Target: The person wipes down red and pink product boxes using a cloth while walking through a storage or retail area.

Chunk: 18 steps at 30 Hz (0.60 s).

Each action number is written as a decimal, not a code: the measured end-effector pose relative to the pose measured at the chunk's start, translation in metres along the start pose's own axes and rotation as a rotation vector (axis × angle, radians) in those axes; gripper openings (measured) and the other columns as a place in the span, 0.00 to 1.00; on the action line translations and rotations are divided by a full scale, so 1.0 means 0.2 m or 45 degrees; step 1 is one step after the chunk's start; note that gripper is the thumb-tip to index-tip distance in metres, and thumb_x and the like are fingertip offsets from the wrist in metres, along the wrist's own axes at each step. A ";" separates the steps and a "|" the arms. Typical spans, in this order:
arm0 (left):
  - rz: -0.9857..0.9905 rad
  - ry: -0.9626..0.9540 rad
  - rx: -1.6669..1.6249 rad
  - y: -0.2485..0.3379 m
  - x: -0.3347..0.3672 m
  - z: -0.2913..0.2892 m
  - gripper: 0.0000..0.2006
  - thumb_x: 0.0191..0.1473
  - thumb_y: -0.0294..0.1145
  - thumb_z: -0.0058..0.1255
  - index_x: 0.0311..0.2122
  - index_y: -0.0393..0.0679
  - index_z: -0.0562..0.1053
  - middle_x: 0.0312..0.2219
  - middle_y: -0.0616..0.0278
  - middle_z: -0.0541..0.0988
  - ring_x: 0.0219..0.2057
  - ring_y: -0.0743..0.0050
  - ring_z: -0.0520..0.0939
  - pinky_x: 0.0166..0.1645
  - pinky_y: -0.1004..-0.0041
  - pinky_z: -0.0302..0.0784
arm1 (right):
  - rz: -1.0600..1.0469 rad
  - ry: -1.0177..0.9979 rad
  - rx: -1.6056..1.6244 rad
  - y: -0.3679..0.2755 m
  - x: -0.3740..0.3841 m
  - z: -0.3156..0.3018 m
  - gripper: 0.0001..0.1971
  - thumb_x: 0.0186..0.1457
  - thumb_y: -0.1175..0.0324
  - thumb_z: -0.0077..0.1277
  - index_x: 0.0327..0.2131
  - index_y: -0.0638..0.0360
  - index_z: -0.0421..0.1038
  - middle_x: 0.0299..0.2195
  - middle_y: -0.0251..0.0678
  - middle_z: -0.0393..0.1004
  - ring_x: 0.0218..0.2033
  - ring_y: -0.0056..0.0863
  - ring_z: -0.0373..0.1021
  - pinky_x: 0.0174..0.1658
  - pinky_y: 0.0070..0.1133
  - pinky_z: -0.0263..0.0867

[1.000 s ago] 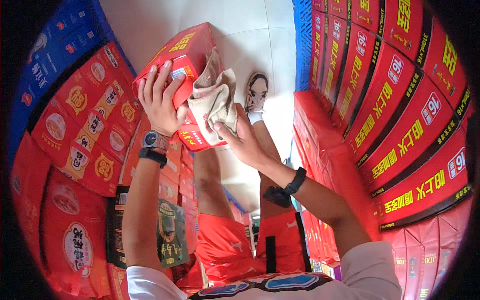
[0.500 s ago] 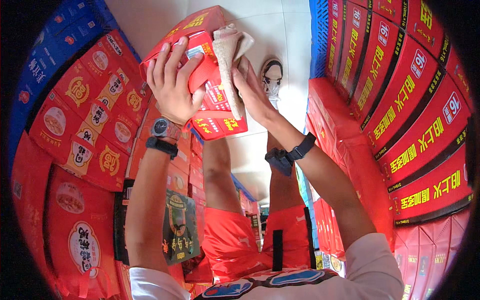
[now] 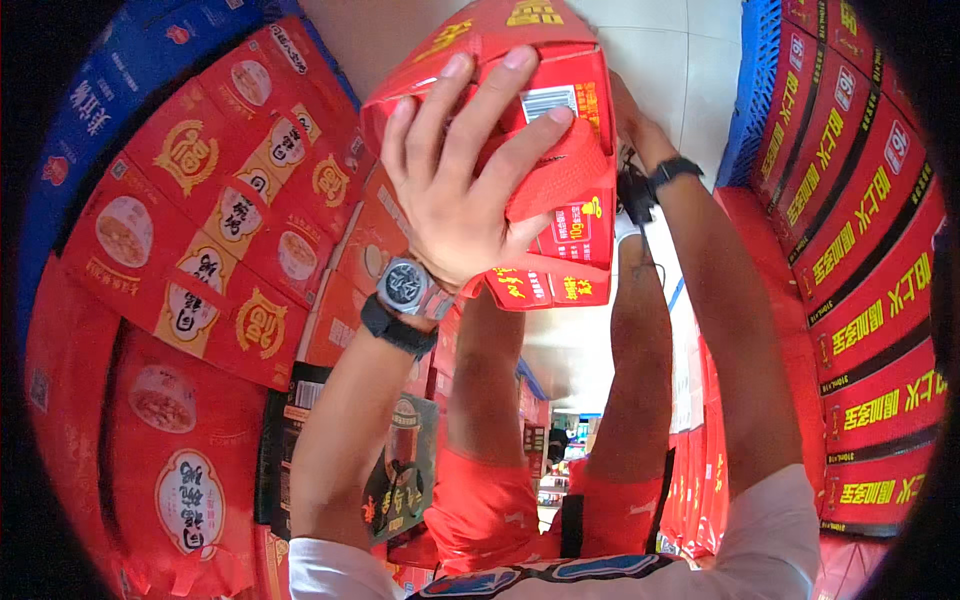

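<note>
A red carton (image 3: pixel 575 215) with yellow print, a barcode and a red woven strap handle (image 3: pixel 560 170) is held up in front of me. My left hand (image 3: pixel 455 165) grips its near left end, with fingers spread across the surface and the thumb by the strap. My right hand (image 3: pixel 640 135) reaches behind the carton's right side. Its fingers are hidden there, so what they hold cannot be made out. The beige cloth is out of sight.
Red gift boxes (image 3: pixel 225 200) with bowl pictures are stacked on my left beside a blue crate (image 3: pixel 100 110). Red drink cartons (image 3: pixel 850 240) line the right, next to another blue crate (image 3: pixel 755 90). A dark green box (image 3: pixel 405 470) lies near my left forearm.
The carton has come closer and moved right, with my left hand still on it. My right hand, which pressed a beige cloth to its side, has gone behind it, and the cloth no longer shows.
</note>
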<state>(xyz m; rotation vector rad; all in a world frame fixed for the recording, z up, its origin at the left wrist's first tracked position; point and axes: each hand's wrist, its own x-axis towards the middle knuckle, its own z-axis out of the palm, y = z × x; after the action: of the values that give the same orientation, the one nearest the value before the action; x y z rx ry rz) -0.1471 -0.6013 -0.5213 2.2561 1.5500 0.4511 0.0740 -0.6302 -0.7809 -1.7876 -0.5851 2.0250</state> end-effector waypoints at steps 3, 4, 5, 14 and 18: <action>0.032 0.013 -0.013 -0.02 -0.01 0.00 0.26 0.66 0.61 0.46 0.59 0.58 0.80 0.69 0.55 0.75 0.72 0.46 0.68 0.77 0.47 0.48 | 0.154 -0.005 -0.300 0.18 0.17 -0.04 0.27 0.79 0.53 0.40 0.69 0.63 0.67 0.59 0.51 0.79 0.60 0.45 0.76 0.60 0.37 0.74; 0.035 -0.002 0.004 -0.03 -0.03 -0.02 0.26 0.66 0.61 0.46 0.59 0.58 0.80 0.69 0.55 0.75 0.72 0.46 0.68 0.77 0.47 0.48 | 0.189 -0.015 -0.356 0.22 0.17 -0.04 0.27 0.79 0.53 0.40 0.69 0.63 0.67 0.59 0.52 0.79 0.60 0.47 0.76 0.59 0.39 0.75; 0.029 -0.007 0.008 -0.03 -0.03 -0.03 0.25 0.63 0.57 0.50 0.59 0.58 0.80 0.69 0.55 0.75 0.73 0.46 0.68 0.77 0.47 0.48 | 0.189 -0.034 -0.376 0.27 0.15 -0.04 0.27 0.78 0.53 0.40 0.69 0.62 0.67 0.59 0.52 0.79 0.60 0.48 0.77 0.58 0.40 0.76; -0.034 -0.036 0.044 0.01 -0.04 -0.13 0.28 0.50 0.42 0.57 0.60 0.55 0.79 0.71 0.57 0.72 0.74 0.47 0.66 0.77 0.46 0.50 | 0.148 -0.350 0.155 -0.26 -1.20 -0.06 0.29 0.67 0.72 0.48 0.71 0.62 0.64 0.62 0.36 0.74 0.62 0.24 0.69 0.67 0.25 0.64; -0.023 -0.013 -0.010 0.06 0.00 -0.10 0.27 0.54 0.44 0.56 0.61 0.55 0.78 0.72 0.58 0.71 0.74 0.47 0.66 0.77 0.44 0.50 | 0.244 -0.266 0.162 -0.32 -1.48 -0.24 0.29 0.66 0.75 0.48 0.70 0.62 0.65 0.60 0.33 0.76 0.61 0.24 0.72 0.66 0.24 0.65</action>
<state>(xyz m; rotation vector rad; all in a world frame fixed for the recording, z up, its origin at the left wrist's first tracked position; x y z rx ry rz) -0.1461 -0.6025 -0.4982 2.2335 1.5597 0.4390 0.1572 -0.7319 -0.5047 -1.6242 -0.3437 2.3403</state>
